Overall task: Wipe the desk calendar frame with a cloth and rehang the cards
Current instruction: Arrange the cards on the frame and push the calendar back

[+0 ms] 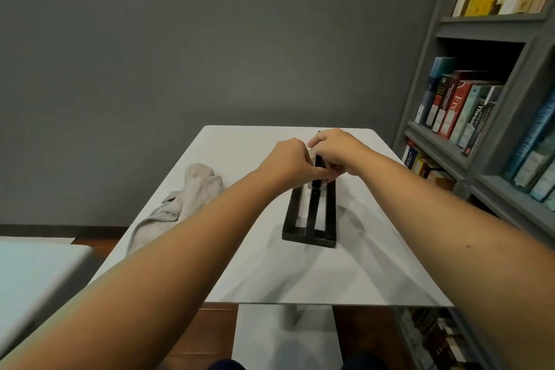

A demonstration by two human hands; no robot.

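White rectangular table [375,264], seen from above and behind two bare forearms that reach out over it.

Black metal calendar frame [309,231]: lies on the table right of centre, long axis running away from the viewer. It is a narrow rectangle with one dark bar down the middle, and the white table top shows through the two slots. Near end in plain sight; far end covered by the hands.

Left hand [289,162]: fingers curled inward, thumb stretched across to the frame's middle bar, pinching at it from the left side.

Right hand [338,152]: knuckles up, fingers bent down and tucked in, tips closing on the same bar from the right. The two hands touch over the frame.

Small pale sliver [310,151] shows in the gap between the hands. Cannot tell whether it is a card; too little of it shows and it is blurred.

Pale beige crumpled cloth [192,189]: lies on the left part of the table, well apart from the frame, partly behind the left forearm, one end trailing toward the left edge. Neither hand touches it.

Surroundings: grey wooden bookshelf [435,141] along the right side, rows of upright coloured books [453,105] on its shelves. Plain grey wall [210,39] behind the table. Corner of a second white table [36,267] at lower left. Brown wooden floor [207,336] shows below the near table edge
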